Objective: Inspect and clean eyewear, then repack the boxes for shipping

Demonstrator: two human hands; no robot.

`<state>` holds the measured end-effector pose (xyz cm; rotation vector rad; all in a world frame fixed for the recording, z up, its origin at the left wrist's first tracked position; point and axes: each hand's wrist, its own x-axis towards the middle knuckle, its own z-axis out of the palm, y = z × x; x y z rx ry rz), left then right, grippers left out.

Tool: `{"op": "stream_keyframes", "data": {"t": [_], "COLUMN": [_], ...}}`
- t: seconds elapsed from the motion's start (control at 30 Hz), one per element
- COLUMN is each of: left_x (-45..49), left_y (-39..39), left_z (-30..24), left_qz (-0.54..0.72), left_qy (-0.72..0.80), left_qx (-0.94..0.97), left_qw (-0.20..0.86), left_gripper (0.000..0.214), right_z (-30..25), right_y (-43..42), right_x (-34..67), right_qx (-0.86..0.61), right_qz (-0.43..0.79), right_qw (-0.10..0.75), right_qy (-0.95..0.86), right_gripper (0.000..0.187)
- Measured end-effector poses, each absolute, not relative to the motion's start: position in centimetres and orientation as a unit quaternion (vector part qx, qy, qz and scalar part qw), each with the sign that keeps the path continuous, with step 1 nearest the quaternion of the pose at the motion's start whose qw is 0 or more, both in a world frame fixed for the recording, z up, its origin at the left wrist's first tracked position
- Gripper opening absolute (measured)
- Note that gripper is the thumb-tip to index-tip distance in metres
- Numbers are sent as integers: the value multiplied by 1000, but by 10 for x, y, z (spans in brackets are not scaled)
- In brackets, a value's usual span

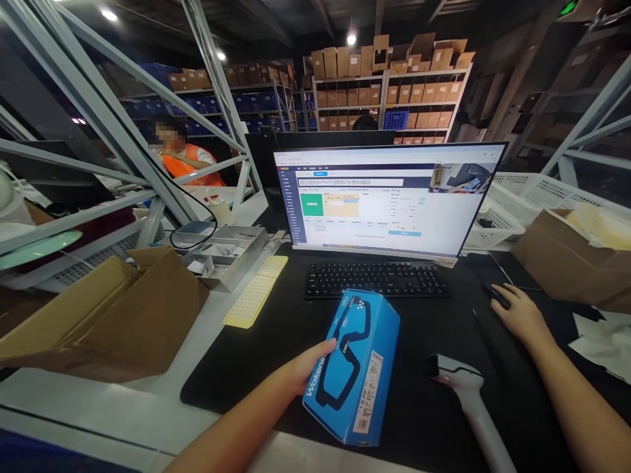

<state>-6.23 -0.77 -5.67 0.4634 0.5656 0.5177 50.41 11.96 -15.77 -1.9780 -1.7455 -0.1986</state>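
Observation:
My left hand [311,365] grips the left side of a blue box [362,368], thumb on its top face and the other fingers hidden beneath. A black goggle-like outline is printed on the box, and a white barcode label [369,393] is on its side. My right hand [520,312] rests over a black computer mouse [499,297] at the right of the black desk mat [236,371]. A white and black handheld barcode scanner [466,387] lies between the box and my right arm.
Behind the box are a black keyboard [377,280] and a lit monitor [384,203]. Yellow label sheets [256,292], a metal parts tray [231,253] and an open cardboard box [123,315] stand left. Another carton [572,259] is right. A person in an orange vest [190,161] sits beyond the frame.

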Motion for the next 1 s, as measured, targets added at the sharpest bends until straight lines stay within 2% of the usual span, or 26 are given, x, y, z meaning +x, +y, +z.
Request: {"op": "stream_keyframes", "data": {"t": [0.33,1.0], "left_x": [-63,-70], "left_y": [-8,-6], "left_z": [-56,-63], "left_qz": [241,231], "left_qy": [272,316], "left_qx": [215,200], "left_qw": [907,898], "left_gripper": [84,88], "right_z": [-155,-169], "right_y": [117,125], "right_x": [502,511], "right_qx": [-743,-723], "right_qz": [-74,-96], "right_qw": [233,268], "right_qy": [-623,-630], "right_gripper": [52,54]}}
